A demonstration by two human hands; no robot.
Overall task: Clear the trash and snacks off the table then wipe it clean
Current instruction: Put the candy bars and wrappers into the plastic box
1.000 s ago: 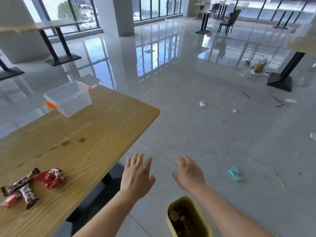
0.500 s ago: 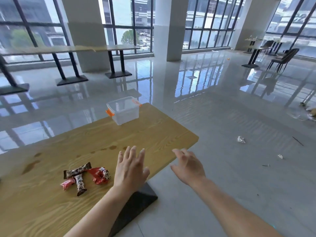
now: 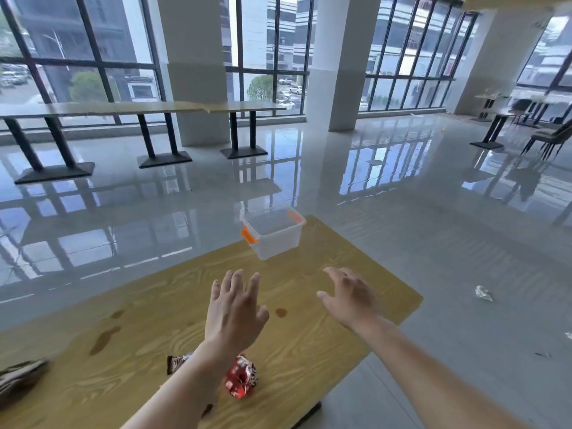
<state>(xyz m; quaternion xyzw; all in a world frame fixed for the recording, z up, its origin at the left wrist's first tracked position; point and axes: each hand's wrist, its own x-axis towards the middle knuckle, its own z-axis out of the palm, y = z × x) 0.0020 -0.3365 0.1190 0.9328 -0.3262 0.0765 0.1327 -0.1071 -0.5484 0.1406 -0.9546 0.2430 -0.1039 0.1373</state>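
Note:
A wooden table (image 3: 312, 351) fills the lower middle of the head view. A clear plastic box with orange clips (image 3: 274, 233) stands near its far corner. A red snack wrapper (image 3: 242, 378) lies near the front, and a brown wrapper (image 3: 177, 363) peeks out from under my left forearm. My left hand (image 3: 233, 311) hovers over the table with fingers spread and nothing in it. To its right, my right hand (image 3: 348, 297) is also open and empty above the table. Brown spill stains (image 3: 103, 337) mark the wood at the left.
A dark folded thing (image 3: 18, 374) lies at the table's left edge. Crumpled litter (image 3: 483, 294) sits on the glossy floor to the right. Long tables (image 3: 148, 108) stand by the windows, with pillars behind and chairs (image 3: 548, 139) at the far right.
The view has swung up and left from the floor and yellow bin onto the table. Both hands now hover over the tabletop. The clear box has shifted toward the centre of the view.

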